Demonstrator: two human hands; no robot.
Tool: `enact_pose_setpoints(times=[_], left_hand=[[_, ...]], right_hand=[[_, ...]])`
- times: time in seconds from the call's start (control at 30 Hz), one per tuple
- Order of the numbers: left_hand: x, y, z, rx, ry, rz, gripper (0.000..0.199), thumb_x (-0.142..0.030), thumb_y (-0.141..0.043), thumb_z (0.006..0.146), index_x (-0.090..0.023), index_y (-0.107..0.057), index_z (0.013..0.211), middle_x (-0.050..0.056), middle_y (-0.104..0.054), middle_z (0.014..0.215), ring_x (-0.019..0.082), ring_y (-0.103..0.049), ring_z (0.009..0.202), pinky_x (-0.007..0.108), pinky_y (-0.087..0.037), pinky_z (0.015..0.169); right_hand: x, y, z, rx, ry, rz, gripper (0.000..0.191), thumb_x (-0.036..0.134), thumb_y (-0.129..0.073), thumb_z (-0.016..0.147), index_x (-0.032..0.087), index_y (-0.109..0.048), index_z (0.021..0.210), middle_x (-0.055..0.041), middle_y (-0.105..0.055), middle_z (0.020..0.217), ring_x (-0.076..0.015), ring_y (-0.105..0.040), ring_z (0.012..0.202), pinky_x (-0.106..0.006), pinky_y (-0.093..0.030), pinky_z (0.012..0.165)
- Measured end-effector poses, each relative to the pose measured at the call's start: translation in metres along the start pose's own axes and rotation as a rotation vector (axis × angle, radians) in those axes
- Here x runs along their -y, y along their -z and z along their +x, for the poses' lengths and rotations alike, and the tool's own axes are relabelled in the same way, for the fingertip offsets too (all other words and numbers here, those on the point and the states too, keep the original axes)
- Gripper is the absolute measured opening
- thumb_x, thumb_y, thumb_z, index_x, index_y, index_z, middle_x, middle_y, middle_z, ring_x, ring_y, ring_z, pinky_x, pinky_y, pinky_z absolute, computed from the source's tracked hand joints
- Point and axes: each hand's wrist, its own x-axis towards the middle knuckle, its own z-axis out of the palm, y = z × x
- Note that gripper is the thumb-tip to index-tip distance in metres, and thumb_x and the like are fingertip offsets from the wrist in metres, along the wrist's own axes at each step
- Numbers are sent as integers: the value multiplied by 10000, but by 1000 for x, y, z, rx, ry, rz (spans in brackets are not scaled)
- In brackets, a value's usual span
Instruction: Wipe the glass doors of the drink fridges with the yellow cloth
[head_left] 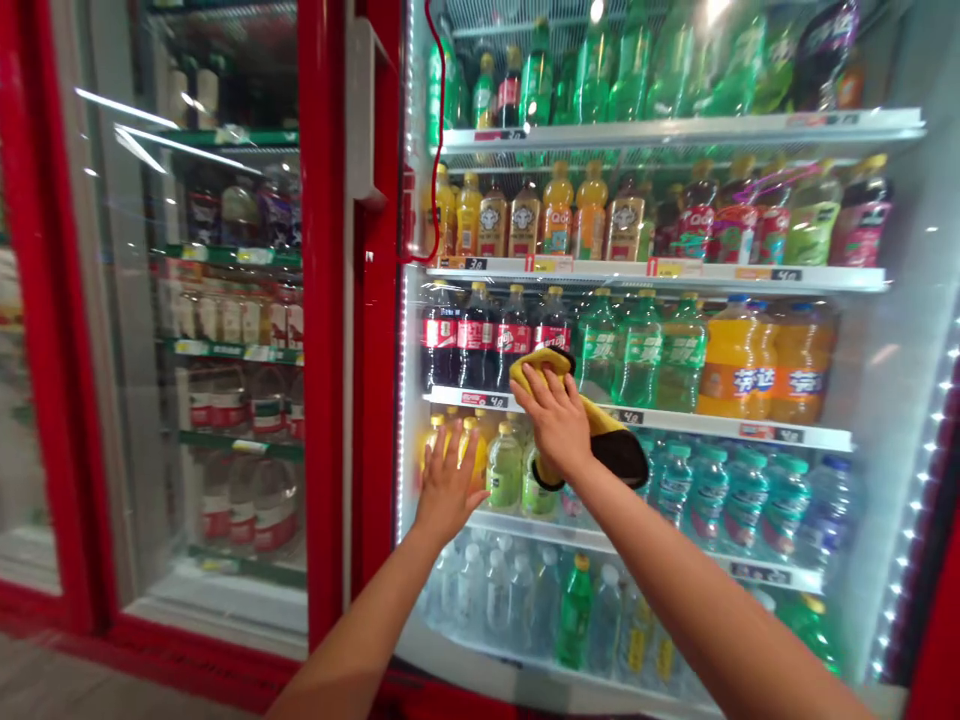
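My right hand (556,418) presses a yellow cleaning cloth (621,452) with black edging and a dark reverse side against the glass door of a lit drinks fridge. Part of the cloth bunches above my fingertips, and the rest hangs to the right of my wrist. Lower and to the left, my left hand (450,485) has its fingers spread and holds nothing; it appears to rest flat on the glass. Behind the cloth are cola bottles (514,335) and green soda bottles (641,350). Yellow-capped juice bottles (504,470) stand behind my left hand.
Shelves (675,275) of bottled drinks fill the fridge behind the glass. A red cord (441,130) hangs at its upper left. Beside it, a red frame (326,300) with a white door handle (364,115) borders a second fridge with bottles inside. Grey floor (45,680) shows at lower left.
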Motion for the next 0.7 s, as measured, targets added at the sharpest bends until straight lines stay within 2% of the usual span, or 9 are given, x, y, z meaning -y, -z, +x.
enact_pose_setpoints(times=[0.07, 0.13, 0.27, 0.33, 0.4, 0.47, 0.53, 0.63, 0.7], left_hand=[[5, -1, -2, 2, -16, -3, 1100, -441, -764, 797, -240, -53, 1611, 154, -136, 1678, 353, -100, 1549, 576, -230, 1219], [14, -1, -4, 7, -16, 6, 1099, -441, -760, 801, -223, -50, 1611, 159, -155, 1673, 338, -125, 1548, 569, -219, 1224], [45, 1, -8, 26, -4, 47, 1073, -446, -739, 815, -169, -73, 1608, 178, -193, 1659, 335, -130, 1547, 571, -183, 1233], [63, 4, -7, 35, -15, 64, 1046, -458, -721, 827, -169, -88, 1608, 177, -188, 1659, 335, -125, 1548, 572, -167, 1236], [78, 9, -6, 45, -35, 73, 1030, -479, -709, 832, -187, -99, 1608, 165, -177, 1661, 329, -121, 1548, 572, -156, 1238], [90, 13, -4, 61, -65, 74, 1026, -491, -711, 828, -209, -107, 1607, 144, -174, 1664, 320, -128, 1548, 562, -155, 1241], [96, 15, -5, 71, -93, 70, 1033, -486, -722, 820, -222, -105, 1606, 124, -177, 1665, 310, -139, 1547, 549, -165, 1243], [101, 16, -10, 70, -103, 64, 1048, -473, -742, 805, -232, -108, 1605, 111, -177, 1666, 305, -141, 1547, 548, -178, 1244], [106, 16, -13, 73, -96, 62, 1043, -457, -756, 796, -238, -134, 1603, 114, -178, 1665, 304, -139, 1548, 548, -173, 1246]], right_hand=[[25, -15, 7, -20, -12, 10, 530, 156, -444, 988, 296, -457, 1499, -32, -359, 1618, -295, -340, 1470, -540, -185, 1216], [37, -28, -6, -4, 66, 27, 519, 184, -451, 996, 310, -454, 1499, -17, -384, 1606, -271, -351, 1465, -513, -183, 1224], [19, -25, -47, 81, 288, 36, 518, 183, -434, 1001, 375, -460, 1481, 47, -459, 1561, -210, -401, 1435, -451, -196, 1233], [7, -16, -44, 73, 211, 2, 537, 150, -425, 990, 366, -467, 1480, 34, -440, 1575, -227, -392, 1442, -470, -201, 1229], [9, -13, -22, 8, 37, -38, 540, 131, -423, 981, 337, -481, 1477, -4, -404, 1597, -272, -355, 1465, -517, -206, 1217], [28, -21, 4, -64, -98, -51, 531, 131, -423, 980, 309, -491, 1476, -37, -387, 1605, -308, -326, 1478, -558, -206, 1204], [56, -37, 19, -90, -124, -31, 535, 136, -422, 982, 298, -474, 1489, -51, -385, 1605, -311, -317, 1480, -570, -204, 1199], [87, -59, 11, -38, 45, 25, 527, 177, -437, 994, 309, -445, 1504, -29, -407, 1594, -275, -334, 1473, -532, -211, 1208], [88, -62, -5, 20, 224, 53, 501, 211, -454, 1000, 326, -463, 1488, -2, -442, 1573, -245, -368, 1454, -490, -222, 1214]])
